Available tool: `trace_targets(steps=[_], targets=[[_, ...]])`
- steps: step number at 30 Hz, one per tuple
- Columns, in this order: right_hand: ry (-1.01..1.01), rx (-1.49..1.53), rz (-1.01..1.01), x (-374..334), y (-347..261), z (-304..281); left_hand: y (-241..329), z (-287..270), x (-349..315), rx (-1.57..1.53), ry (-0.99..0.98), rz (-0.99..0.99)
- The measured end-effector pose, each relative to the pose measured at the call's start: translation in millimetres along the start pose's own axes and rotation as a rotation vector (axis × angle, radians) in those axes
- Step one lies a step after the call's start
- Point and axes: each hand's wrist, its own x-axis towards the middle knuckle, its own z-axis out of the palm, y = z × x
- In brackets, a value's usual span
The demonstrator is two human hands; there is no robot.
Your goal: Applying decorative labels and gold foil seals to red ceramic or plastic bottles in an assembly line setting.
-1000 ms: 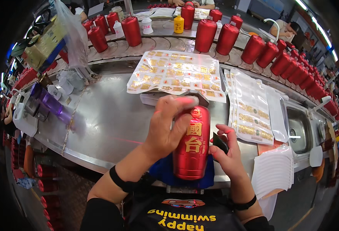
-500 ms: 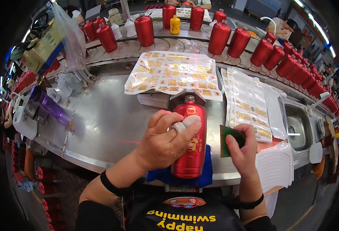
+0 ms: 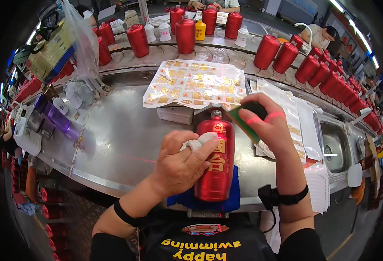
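A red bottle [image 3: 215,185] with gold decals lies in front of me on a blue cloth [image 3: 234,191], its silver neck pointing away. My left hand [image 3: 178,161] rests over the bottle's left side, fingers closed on a crumpled white cloth [image 3: 202,141] against its surface. To the right of the neck, my right hand [image 3: 274,124] grips a flat green scraper [image 3: 243,124] with a dark upper part, held tilted above the bottle's right shoulder. Beyond the bottle, a sheet of gold and red decals [image 3: 193,85] lies on the metal table.
A curved conveyor [image 3: 219,54] carries several red bottles [image 3: 185,37] across the far side. More decal sheets [image 3: 282,100] lie on the right, beside a sink [image 3: 334,145]. A purple cup [image 3: 54,115] and a hanging plastic bag [image 3: 82,48] are on the left.
My right hand has moved up and left with the scraper, toward the bottle's neck. My left hand has drawn slightly left, baring more gold decal. Conveyor bottles have shifted right.
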Motion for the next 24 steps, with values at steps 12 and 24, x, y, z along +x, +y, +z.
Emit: trace_targets(steps=[12,24], targets=[[-0.117,0.27,0.187,-17,11,-1,-5,6,11,-0.072,0.0,0.072],[-0.164,0.145,-0.042,-27,-4,0,-26,10,33,-0.139,-0.127,-0.052]])
